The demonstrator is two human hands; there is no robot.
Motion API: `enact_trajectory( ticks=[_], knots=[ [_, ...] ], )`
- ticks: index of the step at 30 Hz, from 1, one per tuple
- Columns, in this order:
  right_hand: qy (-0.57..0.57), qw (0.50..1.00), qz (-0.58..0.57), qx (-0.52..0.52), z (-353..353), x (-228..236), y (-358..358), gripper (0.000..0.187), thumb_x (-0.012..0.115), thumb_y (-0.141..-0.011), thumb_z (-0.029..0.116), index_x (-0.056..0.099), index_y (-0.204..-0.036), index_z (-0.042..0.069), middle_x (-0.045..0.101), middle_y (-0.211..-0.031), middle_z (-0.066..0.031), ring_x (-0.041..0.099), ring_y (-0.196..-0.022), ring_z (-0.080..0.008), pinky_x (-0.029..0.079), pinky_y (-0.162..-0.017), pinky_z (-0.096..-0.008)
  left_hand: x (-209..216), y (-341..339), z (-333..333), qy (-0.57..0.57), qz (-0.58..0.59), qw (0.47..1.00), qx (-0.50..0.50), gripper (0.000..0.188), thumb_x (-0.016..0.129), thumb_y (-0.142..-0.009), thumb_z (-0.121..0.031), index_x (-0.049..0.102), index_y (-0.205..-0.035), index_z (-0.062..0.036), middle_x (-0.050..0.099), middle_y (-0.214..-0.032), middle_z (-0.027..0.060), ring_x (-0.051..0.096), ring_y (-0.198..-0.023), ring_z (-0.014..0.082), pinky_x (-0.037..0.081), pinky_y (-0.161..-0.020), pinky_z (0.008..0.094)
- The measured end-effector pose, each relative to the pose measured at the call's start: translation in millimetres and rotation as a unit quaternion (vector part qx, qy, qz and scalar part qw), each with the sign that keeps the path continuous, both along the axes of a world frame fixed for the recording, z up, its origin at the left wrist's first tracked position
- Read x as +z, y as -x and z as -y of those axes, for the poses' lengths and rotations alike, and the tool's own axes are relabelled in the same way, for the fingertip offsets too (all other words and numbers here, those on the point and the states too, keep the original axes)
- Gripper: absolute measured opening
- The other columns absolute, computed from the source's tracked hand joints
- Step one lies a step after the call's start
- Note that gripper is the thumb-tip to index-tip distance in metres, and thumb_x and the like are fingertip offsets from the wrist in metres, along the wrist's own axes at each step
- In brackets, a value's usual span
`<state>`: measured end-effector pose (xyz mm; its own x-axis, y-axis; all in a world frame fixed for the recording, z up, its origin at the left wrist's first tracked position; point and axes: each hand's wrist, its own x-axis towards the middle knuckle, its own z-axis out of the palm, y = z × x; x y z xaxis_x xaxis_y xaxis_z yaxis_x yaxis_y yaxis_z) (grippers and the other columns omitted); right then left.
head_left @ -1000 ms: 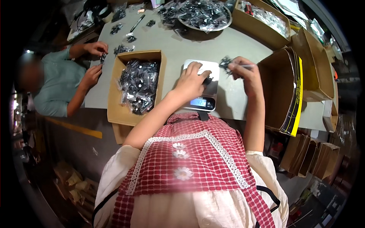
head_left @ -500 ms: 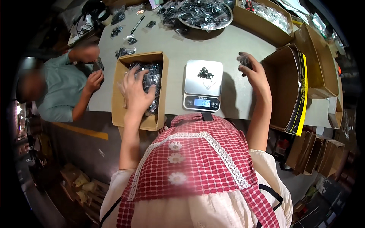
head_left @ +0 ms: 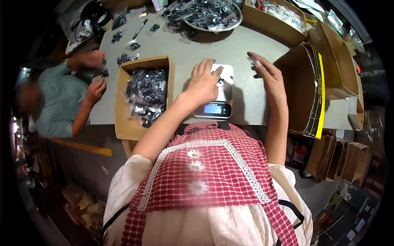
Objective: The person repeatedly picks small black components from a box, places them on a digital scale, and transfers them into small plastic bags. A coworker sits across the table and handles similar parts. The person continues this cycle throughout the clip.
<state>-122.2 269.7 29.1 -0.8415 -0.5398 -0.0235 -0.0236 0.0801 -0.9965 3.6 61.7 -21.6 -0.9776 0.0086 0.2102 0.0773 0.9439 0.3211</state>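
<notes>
My left hand point(head_left: 201, 86) is over the left part of the white digital scale point(head_left: 213, 110), fingers apart and thumb near a small clear bag of black parts point(head_left: 222, 83) on the pan. The hand covers part of that bag, and whether the fingertips touch it is hard to see. To the right of the scale, my right hand point(head_left: 270, 74) is raised above the table, its thumb and fingers closed on another small clear bag with black pieces point(head_left: 255, 69). Left of the scale stands a cardboard box point(head_left: 170, 88), filled with similar bags point(head_left: 147, 88).
A round tray heaped with bags point(head_left: 211, 16) stands at the far side. Cardboard boxes point(head_left: 297, 88) line the right. Several small bags and a black pen point(head_left: 140, 28) lie at the far left. A co-worker point(head_left: 61, 96) at the left holds a small item point(head_left: 104, 72).
My left hand has moved right, from over the bags in the cardboard box to the scale pan. My right hand still holds its bag, and the scale's display has changed.
</notes>
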Motion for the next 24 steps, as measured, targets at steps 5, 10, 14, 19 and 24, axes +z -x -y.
enact_trajectory(
  ticks=[5,10,14,19,24],
  knots=[
    [-0.002,0.999,0.033,0.036,19,-1,-15,0.037,0.061,-0.104,0.025,0.068,-0.133,0.003,0.070,-0.126,-0.0048,0.059,-0.114,-0.0128,0.045,-0.100,-0.0282,-10,3,6,-0.017,0.021,1.000,-0.001,0.046,0.066,-0.076,-0.007,0.065,-0.121,0.0010,0.055,-0.129,0.0259,0.049,-0.128,0.0416,0.041,-0.108,0.0506],
    [-0.075,0.991,0.007,0.115,47,-3,-16,0.041,0.067,-0.100,0.030,0.067,-0.134,0.007,0.068,-0.132,-0.0092,0.058,-0.124,-0.0182,0.041,-0.109,-0.0321,22,-18,20,-0.022,0.044,0.995,0.084,0.028,0.063,-0.077,-0.006,0.067,-0.102,0.0059,0.061,-0.110,0.0226,0.060,-0.107,0.0405,0.051,-0.093,0.0480],
    [-0.100,0.994,-0.043,-0.008,44,-70,28,0.041,0.069,-0.098,0.032,0.069,-0.129,0.005,0.070,-0.129,-0.0092,0.061,-0.122,-0.0200,0.044,-0.106,-0.0334,69,-73,57,-0.030,-0.019,0.985,0.171,0.020,0.066,-0.072,-0.012,0.064,-0.091,-0.0042,0.061,-0.105,0.0174,0.059,-0.100,0.0378,0.050,-0.090,0.0454],
    [-0.353,0.817,-0.402,-0.215,41,-152,50,0.035,0.066,-0.090,0.014,0.066,-0.124,0.014,0.060,-0.132,-0.0107,0.052,-0.122,-0.0364,0.035,-0.111,-0.0501,88,-94,124,-0.026,-0.043,0.983,0.175,0.036,0.069,-0.067,-0.014,0.066,-0.103,-0.0076,0.063,-0.119,0.0161,0.057,-0.116,0.0401,0.045,-0.101,0.0466],
    [-0.352,0.830,-0.401,-0.163,66,-146,66,0.036,0.063,-0.095,0.018,0.062,-0.130,0.011,0.057,-0.138,-0.0130,0.048,-0.128,-0.0362,0.033,-0.113,-0.0498,31,5,223,-0.021,-0.026,0.972,0.234,0.059,0.080,-0.074,-0.031,0.062,-0.126,-0.0097,0.060,-0.132,0.0190,0.053,-0.125,0.0433,0.042,-0.107,0.0502]
  ],
)
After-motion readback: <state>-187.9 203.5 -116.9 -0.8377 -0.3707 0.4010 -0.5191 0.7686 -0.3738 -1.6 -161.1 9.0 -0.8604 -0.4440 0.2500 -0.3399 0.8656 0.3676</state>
